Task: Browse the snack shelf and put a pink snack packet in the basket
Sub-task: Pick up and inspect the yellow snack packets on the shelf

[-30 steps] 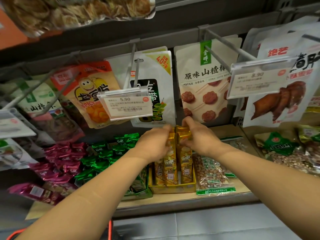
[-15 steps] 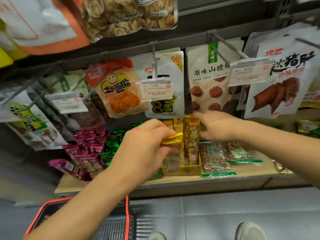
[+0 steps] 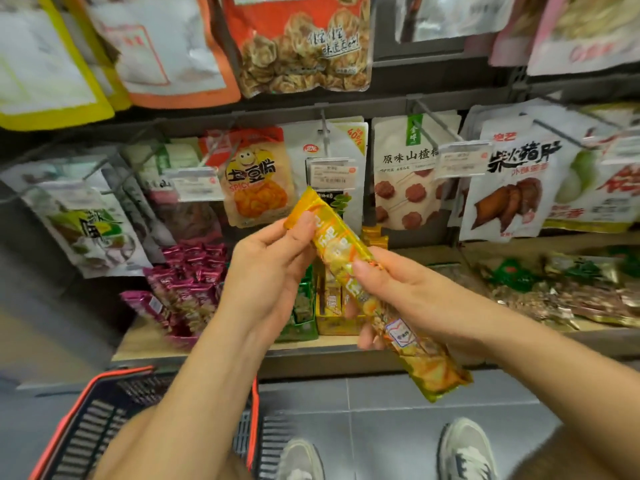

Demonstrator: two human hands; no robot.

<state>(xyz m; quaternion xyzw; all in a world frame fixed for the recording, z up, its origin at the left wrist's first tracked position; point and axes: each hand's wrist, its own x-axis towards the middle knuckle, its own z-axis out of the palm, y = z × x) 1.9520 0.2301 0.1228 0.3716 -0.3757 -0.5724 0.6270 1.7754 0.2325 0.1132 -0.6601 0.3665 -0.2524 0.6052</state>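
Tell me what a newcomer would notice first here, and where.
A long yellow snack packet, held slantwise at centre by the left hand at its upper end and the right hand lower down. Left of it, pink snack packets crowd the shelf; a red-rimmed basket sits at bottom left.

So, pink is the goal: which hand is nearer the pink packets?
Left. The left hand is just beside the pink packets; the right hand is farther off, past the yellow packet.

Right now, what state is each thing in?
yellow snack packet: tilted, held in both hands
left hand: pinches its upper end
right hand: grips its middle
pink snack packets: on the shelf, untouched
basket: below the arms, inside mostly hidden
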